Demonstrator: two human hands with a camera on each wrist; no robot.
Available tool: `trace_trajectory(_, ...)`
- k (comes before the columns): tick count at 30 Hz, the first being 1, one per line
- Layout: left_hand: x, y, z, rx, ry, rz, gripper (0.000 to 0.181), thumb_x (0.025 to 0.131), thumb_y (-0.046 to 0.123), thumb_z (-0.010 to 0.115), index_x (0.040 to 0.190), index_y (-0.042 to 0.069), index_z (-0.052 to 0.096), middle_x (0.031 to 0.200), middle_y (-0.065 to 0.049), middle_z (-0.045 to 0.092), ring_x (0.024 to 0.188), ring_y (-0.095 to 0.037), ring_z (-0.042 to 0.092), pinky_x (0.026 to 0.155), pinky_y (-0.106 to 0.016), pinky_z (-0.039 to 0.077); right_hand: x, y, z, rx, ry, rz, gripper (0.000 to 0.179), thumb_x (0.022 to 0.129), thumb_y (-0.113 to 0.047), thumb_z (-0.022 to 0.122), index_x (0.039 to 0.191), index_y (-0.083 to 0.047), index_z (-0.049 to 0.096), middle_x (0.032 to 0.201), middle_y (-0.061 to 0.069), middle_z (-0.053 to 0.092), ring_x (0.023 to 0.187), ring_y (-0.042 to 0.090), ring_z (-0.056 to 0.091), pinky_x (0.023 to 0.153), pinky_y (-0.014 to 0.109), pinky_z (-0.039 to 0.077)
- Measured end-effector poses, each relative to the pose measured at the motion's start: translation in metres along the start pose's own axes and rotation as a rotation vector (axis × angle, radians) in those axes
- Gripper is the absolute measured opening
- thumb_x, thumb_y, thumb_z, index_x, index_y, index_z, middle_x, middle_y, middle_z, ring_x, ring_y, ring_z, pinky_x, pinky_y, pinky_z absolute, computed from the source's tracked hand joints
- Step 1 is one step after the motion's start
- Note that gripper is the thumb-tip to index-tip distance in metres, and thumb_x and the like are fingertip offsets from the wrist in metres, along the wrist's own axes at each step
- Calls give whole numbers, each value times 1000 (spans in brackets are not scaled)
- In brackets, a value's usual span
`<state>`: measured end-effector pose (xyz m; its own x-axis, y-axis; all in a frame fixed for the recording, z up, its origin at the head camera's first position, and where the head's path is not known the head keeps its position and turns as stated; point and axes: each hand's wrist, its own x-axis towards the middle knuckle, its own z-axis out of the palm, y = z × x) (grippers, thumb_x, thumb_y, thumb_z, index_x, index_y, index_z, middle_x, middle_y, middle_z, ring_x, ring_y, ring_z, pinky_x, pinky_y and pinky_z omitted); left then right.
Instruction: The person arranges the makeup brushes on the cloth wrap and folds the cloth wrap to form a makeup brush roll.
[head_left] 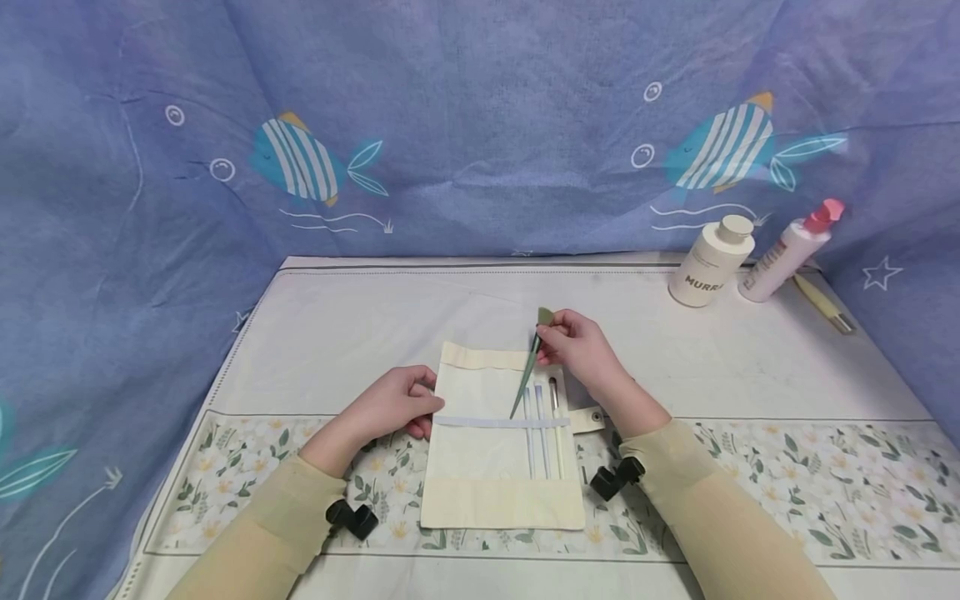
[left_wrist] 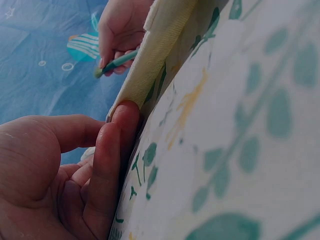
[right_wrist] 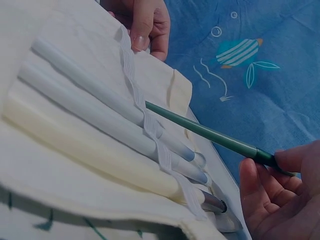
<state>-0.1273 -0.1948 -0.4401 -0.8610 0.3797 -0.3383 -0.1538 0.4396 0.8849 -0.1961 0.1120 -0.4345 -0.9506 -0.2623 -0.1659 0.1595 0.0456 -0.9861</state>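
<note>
An off-white cloth brush roll (head_left: 472,458) lies unfolded before me, with a pale elastic band (head_left: 472,422) across it. My left hand (head_left: 397,404) pinches the roll's left edge between thumb and fingers, seen close in the left wrist view. My right hand (head_left: 581,350) holds a green brush (right_wrist: 210,134) near its head, above the roll's upper right. The brush slants down to the left, its thin handle end at the band; whether it is under the band I cannot tell. Beside it, two pale blue brushes (right_wrist: 90,110) and a cream brush (right_wrist: 95,150) sit under the band.
A white bottle (head_left: 708,267) and a pink-topped pump bottle (head_left: 783,258) stand at the back right, with a yellow-handled brush (head_left: 823,304) lying beside them. A snap strap (head_left: 587,420) sticks out from the roll's right side. Blue fish-print fabric (head_left: 480,125) hangs behind the table.
</note>
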Motion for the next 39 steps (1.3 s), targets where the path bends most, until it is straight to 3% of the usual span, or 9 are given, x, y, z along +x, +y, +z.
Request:
trace_trajectory(6, -1, 0, 0, 2, -1, 2, 23, 101, 10, 62, 117, -3, 53, 70, -6, 68, 58, -17, 68, 57, -32, 62, -1, 1, 2, -31, -17, 14, 24, 106, -12, 58, 120, 7, 55, 85, 5, 67, 72, 16, 68, 72, 31, 64)
trace_trajectory(26, -1, 0, 1, 8, 9, 7, 23, 100, 10, 63, 117, -3, 54, 70, -5, 69, 57, -17, 68, 58, -32, 62, -2, 7, 7, -147, -52, 20, 18, 105, -17, 62, 108, -1, 57, 86, 7, 69, 74, 20, 68, 69, 32, 61)
trace_trajectory(39, -1, 1, 0, 6, 11, 3, 23, 100, 10, 63, 117, -3, 54, 71, -5, 70, 57, -17, 68, 58, -33, 62, -4, 4, 11, -256, -73, 59, 23, 106, -24, 62, 107, -2, 64, 94, 7, 70, 87, 21, 67, 82, 34, 57)
